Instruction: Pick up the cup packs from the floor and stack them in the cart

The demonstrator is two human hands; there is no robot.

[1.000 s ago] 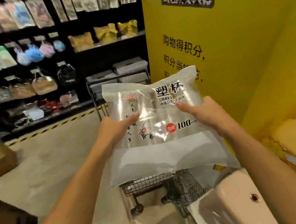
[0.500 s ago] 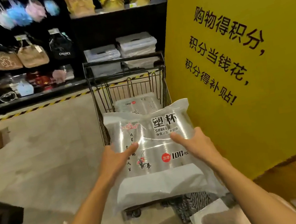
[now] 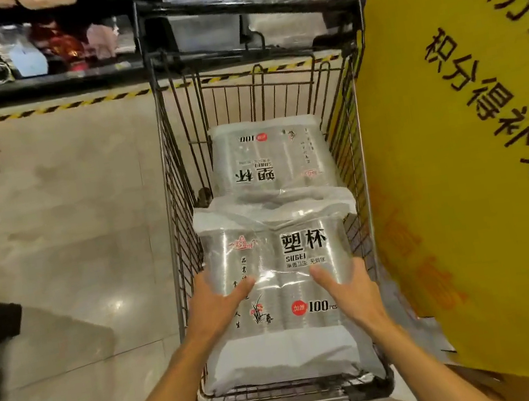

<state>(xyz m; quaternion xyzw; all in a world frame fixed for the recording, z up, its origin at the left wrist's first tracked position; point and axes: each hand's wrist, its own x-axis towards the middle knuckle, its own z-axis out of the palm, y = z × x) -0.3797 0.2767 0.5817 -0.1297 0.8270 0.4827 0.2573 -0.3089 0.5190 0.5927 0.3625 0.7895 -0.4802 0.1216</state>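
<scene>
Head view: lowered now from chest height, where held up before the yellow wall, down into the wire cart, with the gaze tipped down over the basket. Held pack of cups gripped from both sides: left hand on the left edge, thumb laid across the printed face, fingers tucked out of sight behind the film; right hand mirrored on the right edge, thumb on top, fingers hidden beneath. Grip on each side a clasp of thumb against hidden fingers, pinching the pack's flank, not flat palms. Pack filling the near half of the basket, its white bottom seam close to the near rim; impossible to tell whether resting on the cart floor or hanging just above it. Beyond, a second cup pack lying flat in the far half, print upside down, its near edge under or touching the held pack's top flap.

Step in hand, by judgement: placing stage, pick-up finished. Next move likely calling for settling the pack flat beside or partly over the far one, then loosening both thumbs and drawing the hands up clear of the side wires. Yellow board close on the right. No further packs on the visible floor.
</scene>
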